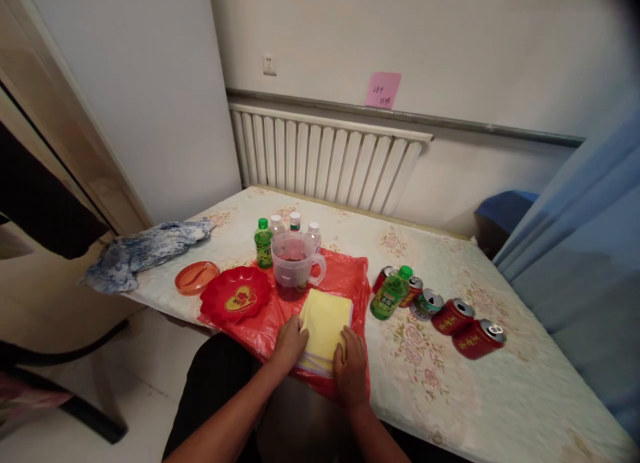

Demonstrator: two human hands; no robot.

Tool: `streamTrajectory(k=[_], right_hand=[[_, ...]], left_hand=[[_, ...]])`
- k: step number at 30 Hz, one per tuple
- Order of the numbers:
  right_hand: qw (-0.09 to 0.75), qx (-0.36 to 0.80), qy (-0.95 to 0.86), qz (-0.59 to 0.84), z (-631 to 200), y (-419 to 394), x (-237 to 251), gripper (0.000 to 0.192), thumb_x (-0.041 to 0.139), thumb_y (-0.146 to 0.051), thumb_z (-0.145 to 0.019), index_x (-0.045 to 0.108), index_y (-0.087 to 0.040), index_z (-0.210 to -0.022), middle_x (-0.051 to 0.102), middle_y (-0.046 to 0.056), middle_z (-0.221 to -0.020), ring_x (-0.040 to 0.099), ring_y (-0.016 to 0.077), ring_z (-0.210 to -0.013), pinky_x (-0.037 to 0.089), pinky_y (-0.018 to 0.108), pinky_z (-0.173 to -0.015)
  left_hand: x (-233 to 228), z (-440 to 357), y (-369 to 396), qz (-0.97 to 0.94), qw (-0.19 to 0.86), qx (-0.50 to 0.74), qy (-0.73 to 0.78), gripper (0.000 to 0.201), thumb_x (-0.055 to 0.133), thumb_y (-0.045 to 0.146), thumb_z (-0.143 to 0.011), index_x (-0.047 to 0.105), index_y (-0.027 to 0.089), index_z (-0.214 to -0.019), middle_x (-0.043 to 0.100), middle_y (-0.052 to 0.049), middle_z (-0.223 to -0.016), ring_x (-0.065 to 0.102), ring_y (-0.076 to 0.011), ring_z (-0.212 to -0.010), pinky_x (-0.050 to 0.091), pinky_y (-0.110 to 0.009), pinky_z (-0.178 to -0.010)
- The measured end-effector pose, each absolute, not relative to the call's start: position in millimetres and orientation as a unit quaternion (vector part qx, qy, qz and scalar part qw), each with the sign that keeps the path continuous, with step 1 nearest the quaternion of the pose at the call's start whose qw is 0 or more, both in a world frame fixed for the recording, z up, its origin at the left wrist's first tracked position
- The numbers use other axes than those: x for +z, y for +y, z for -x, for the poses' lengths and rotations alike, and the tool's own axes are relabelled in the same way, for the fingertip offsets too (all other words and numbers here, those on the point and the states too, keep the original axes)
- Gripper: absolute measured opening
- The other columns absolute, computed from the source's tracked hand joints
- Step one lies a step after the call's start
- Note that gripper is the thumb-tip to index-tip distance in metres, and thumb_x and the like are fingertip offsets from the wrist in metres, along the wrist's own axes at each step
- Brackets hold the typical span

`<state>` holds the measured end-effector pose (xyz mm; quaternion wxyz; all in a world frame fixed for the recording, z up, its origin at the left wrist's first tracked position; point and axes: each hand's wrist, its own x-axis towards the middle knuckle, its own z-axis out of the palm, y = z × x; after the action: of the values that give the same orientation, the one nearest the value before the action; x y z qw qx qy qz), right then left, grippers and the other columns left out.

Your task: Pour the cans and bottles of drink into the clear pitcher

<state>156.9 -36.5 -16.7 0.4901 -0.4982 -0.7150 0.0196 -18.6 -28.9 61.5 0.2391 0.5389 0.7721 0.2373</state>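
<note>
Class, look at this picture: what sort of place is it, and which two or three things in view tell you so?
Probably a room in a home. A white radiator runs under a wall socket, and the table has a flowered cover with drink cans and a jug on it.

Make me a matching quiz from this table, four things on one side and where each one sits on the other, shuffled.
Things:
1. yellow cloth stack
2. blue patterned cloth
3. red cans
4. clear jug

Places:
A. lying on their sides, right of the red plastic bag
B. far left table edge
C. between the left hand and right hand
D. upright, just behind the yellow stack

Pairs: 1-C, 2-B, 3-A, 4-D
</note>
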Motion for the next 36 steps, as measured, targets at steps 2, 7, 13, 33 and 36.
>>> streamTrajectory(k=[2,7,13,33,36], right_hand=[[0.493,0.028,-0.712,0.499,-157.0,-37.2,-15.2,0.031,0.045,-0.013,-0.089,0.056,-0.012,-0.117,0.061,0.017,-0.119,0.054,0.0263,-0.115,0.047,0.051,-0.098],[0.504,0.039,-0.7,0.504,-156.7,-37.2,-14.1,0.032,0.045,-0.014,-0.089,0.055,-0.013,-0.119,0.062,0.016,-0.117,0.055,0.026,-0.111,0.048,0.05,-0.096],[0.507,0.043,-0.696,0.507,-155.7,-35.4,-16.0,0.031,0.044,-0.015,-0.089,0.056,-0.013,-0.117,0.062,0.016,-0.116,0.055,0.0268,-0.111,0.047,0.05,-0.096],[0.388,0.282,-0.542,0.69,-164.8,20.5,38.3,0.025,0.053,-0.024,-0.068,0.067,-0.018,-0.088,0.067,0.0,-0.062,0.064,0.0197,-0.063,0.045,0.025,-0.06],[0.38,0.284,-0.541,0.694,-163.6,28.5,37.3,0.031,0.053,-0.022,-0.066,0.068,-0.016,-0.092,0.066,-0.001,-0.061,0.064,0.0189,-0.061,0.045,0.024,-0.059]], left_hand=[[63.6,16.8,-27.8,-0.527,0.239,0.254,0.775,0.012,0.051,0.014,-0.081,0.045,0.022,-0.075,0.056,0.003,-0.073,0.054,-0.0128,-0.072,0.036,-0.021,-0.064],[60.4,23.1,-30.6,-0.497,0.237,0.266,0.791,0.013,0.046,0.008,-0.079,0.047,0.02,-0.083,0.06,0.0,-0.078,0.058,-0.0144,-0.075,0.039,-0.022,-0.065],[50.5,29.1,-36.2,-0.517,0.24,0.224,0.79,0.022,0.046,0.006,-0.078,0.053,0.018,-0.095,0.067,-0.006,-0.092,0.062,-0.0178,-0.087,0.04,-0.025,-0.073],[51.4,31.1,-31.7,-0.531,0.229,0.145,0.803,0.019,0.043,0.026,-0.092,0.054,0.017,-0.104,0.071,-0.011,-0.1,0.066,-0.0214,-0.094,0.042,-0.028,-0.074],[49.6,32.5,-31.2,-0.531,0.228,0.147,0.802,0.019,0.042,0.025,-0.092,0.054,0.017,-0.104,0.071,-0.011,-0.099,0.066,-0.0212,-0.094,0.042,-0.028,-0.074]])
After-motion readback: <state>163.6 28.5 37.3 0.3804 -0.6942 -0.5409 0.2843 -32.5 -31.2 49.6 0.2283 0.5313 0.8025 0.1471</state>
